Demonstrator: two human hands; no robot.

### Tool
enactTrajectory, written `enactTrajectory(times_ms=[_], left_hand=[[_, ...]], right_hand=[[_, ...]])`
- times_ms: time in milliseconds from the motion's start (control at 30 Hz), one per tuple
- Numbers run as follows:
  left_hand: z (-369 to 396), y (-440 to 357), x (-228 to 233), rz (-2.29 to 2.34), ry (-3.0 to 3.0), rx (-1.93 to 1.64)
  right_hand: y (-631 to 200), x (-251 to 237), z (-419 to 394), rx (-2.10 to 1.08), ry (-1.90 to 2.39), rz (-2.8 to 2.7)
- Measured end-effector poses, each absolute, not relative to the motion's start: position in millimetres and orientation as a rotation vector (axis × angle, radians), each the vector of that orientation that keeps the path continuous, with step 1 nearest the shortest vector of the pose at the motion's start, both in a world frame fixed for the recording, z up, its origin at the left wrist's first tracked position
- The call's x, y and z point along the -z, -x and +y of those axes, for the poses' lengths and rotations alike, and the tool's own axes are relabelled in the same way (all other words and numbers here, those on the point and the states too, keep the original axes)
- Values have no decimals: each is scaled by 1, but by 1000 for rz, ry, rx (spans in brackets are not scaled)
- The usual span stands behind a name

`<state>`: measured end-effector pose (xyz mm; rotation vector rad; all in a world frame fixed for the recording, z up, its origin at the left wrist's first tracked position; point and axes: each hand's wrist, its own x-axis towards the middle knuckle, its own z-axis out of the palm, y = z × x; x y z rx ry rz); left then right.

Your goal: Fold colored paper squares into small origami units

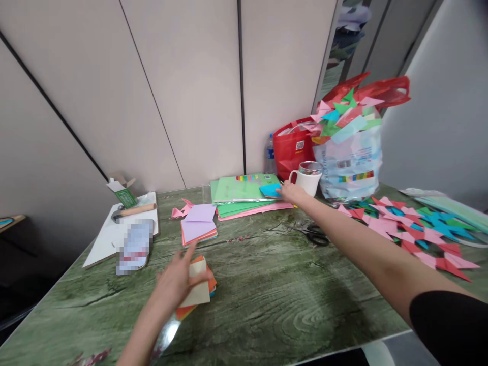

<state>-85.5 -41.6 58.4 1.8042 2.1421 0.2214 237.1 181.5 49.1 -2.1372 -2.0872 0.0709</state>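
My left hand (177, 279), a little blurred, is over a small stack of square papers (200, 292), cream on top with orange and blue edges below. Its thumb and fingers are spread. At the far side of the table my right hand (290, 193) reaches out, fingertips closed at the edge of a blue paper (270, 190). The blue paper lies over a wrapped pack of green paper (232, 189), which rests on loose green and pink sheets (251, 209). Between the two hands sits another stack of squares, lilac paper (198, 223) on top.
A white mug (308, 179) stands right beside my right hand, scissors (315, 235) below my forearm. Folded paper pieces (412, 226) cover the right side, before a full plastic bag (348, 162) and a red bag (292, 152). A hammer (137, 209) lies on a white board (102, 244) at left.
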Motion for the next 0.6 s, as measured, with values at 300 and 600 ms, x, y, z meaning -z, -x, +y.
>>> enactTrajectory(times_ms=[300,600], left_hand=[[38,130,-57,1805,-803,-1236],[41,142,-58,1531,-372,-1321]], right_hand=[[-119,-66,141,-118,1375,-2489],[-42,1,120,-442,775,-2597]])
